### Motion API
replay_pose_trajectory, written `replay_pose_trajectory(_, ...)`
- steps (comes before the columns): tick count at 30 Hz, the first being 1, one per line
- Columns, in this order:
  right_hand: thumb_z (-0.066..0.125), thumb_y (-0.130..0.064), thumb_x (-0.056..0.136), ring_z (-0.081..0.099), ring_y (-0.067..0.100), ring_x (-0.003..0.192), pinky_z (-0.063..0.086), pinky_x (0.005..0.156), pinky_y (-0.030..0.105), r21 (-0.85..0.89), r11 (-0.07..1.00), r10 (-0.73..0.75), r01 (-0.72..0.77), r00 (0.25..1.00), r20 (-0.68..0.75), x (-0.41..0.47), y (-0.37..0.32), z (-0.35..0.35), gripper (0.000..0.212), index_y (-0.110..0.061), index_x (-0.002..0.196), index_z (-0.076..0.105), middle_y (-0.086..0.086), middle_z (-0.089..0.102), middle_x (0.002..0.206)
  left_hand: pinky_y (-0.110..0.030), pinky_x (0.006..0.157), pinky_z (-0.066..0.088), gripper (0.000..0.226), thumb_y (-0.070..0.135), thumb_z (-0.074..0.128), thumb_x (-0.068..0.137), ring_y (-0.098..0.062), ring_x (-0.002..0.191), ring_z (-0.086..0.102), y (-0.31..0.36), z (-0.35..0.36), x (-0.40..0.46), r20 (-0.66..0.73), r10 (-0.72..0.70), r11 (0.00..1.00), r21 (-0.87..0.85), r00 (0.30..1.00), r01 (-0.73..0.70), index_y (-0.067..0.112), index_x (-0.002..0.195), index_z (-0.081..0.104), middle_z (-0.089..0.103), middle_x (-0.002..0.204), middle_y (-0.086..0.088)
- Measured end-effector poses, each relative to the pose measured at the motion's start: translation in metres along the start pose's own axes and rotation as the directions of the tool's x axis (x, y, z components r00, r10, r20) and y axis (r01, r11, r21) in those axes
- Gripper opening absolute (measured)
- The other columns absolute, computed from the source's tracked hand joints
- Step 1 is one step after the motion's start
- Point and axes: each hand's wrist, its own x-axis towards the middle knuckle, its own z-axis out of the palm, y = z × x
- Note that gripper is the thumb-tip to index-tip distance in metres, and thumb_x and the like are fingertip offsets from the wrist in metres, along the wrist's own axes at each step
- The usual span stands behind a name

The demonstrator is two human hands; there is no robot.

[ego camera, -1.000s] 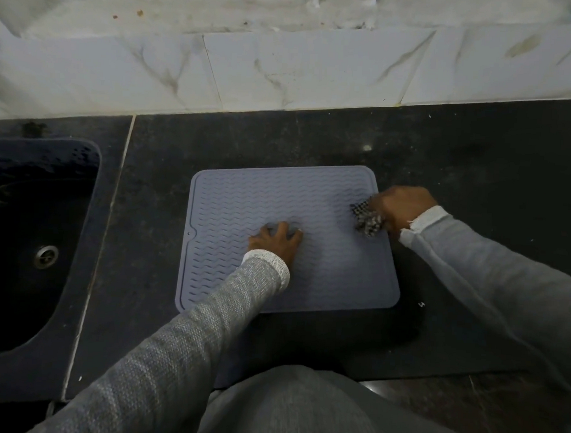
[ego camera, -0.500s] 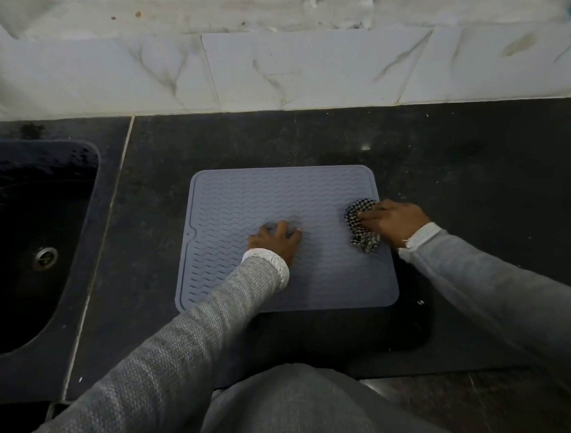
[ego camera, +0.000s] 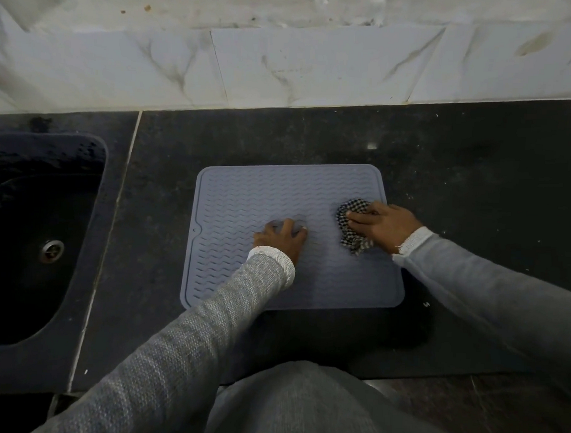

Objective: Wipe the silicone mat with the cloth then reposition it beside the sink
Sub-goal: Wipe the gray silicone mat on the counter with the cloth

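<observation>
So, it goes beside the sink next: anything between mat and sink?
Head view: only bare dark counter with a pale seam between the sink and mat.

Dark speckled stone tabletop [ego camera: 459,178], pale seam line [ego camera: 114,209] running front to back near its left edge, white veined marble wall tiles [ego camera: 317,64] along its far edge, grey sleeves [ego camera: 207,327]

Bare countertop [ego camera: 476,165] lay open right of and behind the mat [ego camera: 246,195] — only the wall [ego camera: 284,69] at the back and the sink [ego camera: 31,238] left hemmed me in.
</observation>
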Motion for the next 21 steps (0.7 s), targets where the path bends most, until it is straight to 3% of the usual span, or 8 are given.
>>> replay_pose_trajectory(2,0.049,-0.028,0.094,0.040,0.025,0.125,0.045,0.096,0.038,0.057,0.997,0.061,-0.061,0.998,0.002,0.003,0.003,-0.008,0.040,-0.025,0.133,0.050,-0.006,0.044,0.145,-0.052,0.102,0.038,0.086,0.032,0.066,0.085,-0.040,0.138,0.023,0.000,0.000,0.000,-0.001,0.002,1.000,0.004,1.000,-0.002,0.027,0.151,0.011,0.013,0.152,-0.007)
replay_pose_trajectory(5,0.062,-0.024,0.087,0.047,0.029,0.117,0.048,0.094,0.042,0.212,0.977,0.068,-0.036,0.987,-0.148,0.017,-0.011,-0.021,0.042,-0.020,0.128,0.057,-0.001,0.055,0.136,-0.052,0.101,0.038,0.083,0.031,0.066,0.085,-0.041,0.137,0.024,0.001,0.000,0.000,-0.004,-0.005,1.000,-0.010,1.000,0.005,0.028,0.150,0.014,0.014,0.151,-0.007)
replay_pose_trajectory(9,0.064,-0.019,0.084,0.051,0.032,0.118,0.051,0.089,0.043,0.030,0.996,-0.077,0.086,0.971,-0.225,0.035,-0.049,-0.022,0.042,-0.020,0.126,0.058,0.001,0.053,0.138,-0.051,0.100,0.037,0.071,0.029,0.061,0.088,-0.040,0.136,0.025,0.001,0.001,0.001,-0.026,-0.017,0.999,-0.042,1.000,0.016,0.030,0.147,0.021,0.018,0.150,-0.005)
replay_pose_trajectory(10,0.065,-0.020,0.084,0.050,0.032,0.121,0.050,0.090,0.044,-0.016,0.996,-0.091,0.089,0.971,-0.219,0.035,-0.050,-0.018,0.045,-0.020,0.128,0.056,0.002,0.050,0.141,-0.051,0.100,0.037,0.072,0.030,0.062,0.088,-0.039,0.136,0.024,0.001,0.001,0.001,-0.020,-0.017,0.999,-0.045,1.000,0.016,0.030,0.147,0.021,0.017,0.150,-0.005)
replay_pose_trajectory(13,0.049,-0.025,0.094,0.026,0.031,0.138,0.034,0.106,0.047,-0.007,0.997,-0.071,0.071,0.997,-0.011,0.021,-0.032,-0.008,0.054,-0.026,0.144,0.031,-0.003,0.023,0.156,-0.051,0.102,0.036,0.079,0.032,0.063,0.087,-0.038,0.138,0.021,-0.001,0.002,0.000,-0.014,-0.009,0.999,-0.038,1.000,0.009,0.032,0.149,0.015,0.014,0.152,-0.005)
replay_pose_trajectory(14,0.046,-0.025,0.095,0.025,0.031,0.138,0.032,0.107,0.047,-0.018,0.998,-0.052,0.053,0.998,0.025,0.015,-0.024,-0.007,0.052,-0.026,0.144,0.030,-0.003,0.022,0.156,-0.051,0.102,0.036,0.081,0.032,0.064,0.086,-0.039,0.139,0.020,-0.002,0.001,0.000,-0.009,-0.005,0.999,-0.038,1.000,0.004,0.031,0.150,0.013,0.012,0.153,-0.005)
replay_pose_trajectory(18,0.052,-0.024,0.092,0.044,0.025,0.120,0.046,0.088,0.036,0.028,0.999,0.034,-0.033,0.999,-0.021,0.012,-0.011,-0.017,0.032,-0.023,0.123,0.057,0.001,0.050,0.139,-0.052,0.103,0.035,0.084,0.033,0.064,0.086,-0.039,0.139,0.019,-0.002,0.001,0.000,-0.003,-0.002,0.999,-0.033,1.000,0.002,0.030,0.150,0.011,0.011,0.153,-0.006)
replay_pose_trajectory(21,0.056,-0.018,0.090,0.052,0.025,0.106,0.051,0.081,0.038,0.162,0.986,0.064,-0.032,0.978,-0.198,0.027,-0.021,-0.032,0.023,-0.017,0.111,0.065,0.004,0.066,0.114,-0.052,0.102,0.036,0.080,0.031,0.065,0.086,-0.039,0.138,0.022,0.000,0.002,0.000,-0.028,-0.008,0.999,-0.045,1.000,0.007,0.031,0.149,0.016,0.015,0.151,-0.006)
